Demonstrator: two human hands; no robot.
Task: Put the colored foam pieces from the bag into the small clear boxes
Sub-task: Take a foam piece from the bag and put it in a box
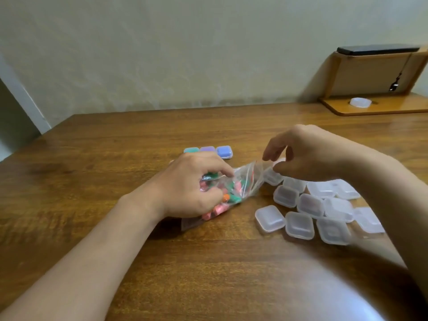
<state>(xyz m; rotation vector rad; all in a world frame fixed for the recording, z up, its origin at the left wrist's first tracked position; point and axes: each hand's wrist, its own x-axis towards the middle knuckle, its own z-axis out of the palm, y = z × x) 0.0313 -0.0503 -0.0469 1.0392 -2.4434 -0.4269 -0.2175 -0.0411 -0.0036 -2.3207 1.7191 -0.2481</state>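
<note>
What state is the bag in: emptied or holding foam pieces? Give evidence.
Holding pieces: pink, green and orange foam pieces show through the clear bag, which the left hand grips and the right hand pinches.

This looks like a room in a home, not a workplace: a wooden table (pixel 92 181) with warm grain stands against a plain, pale painted wall (pixel 162 54), mottled along its foot. At the table's far right corner sits a small wooden shelf (pixel 333 68) with a dark phone (pixel 377 50) on top and a cord (pixel 397 79) hanging down its back. Household clutter lies mid-table: a plastic bag (pixel 246 176) and small clear boxes (pixel 269 218).
</note>
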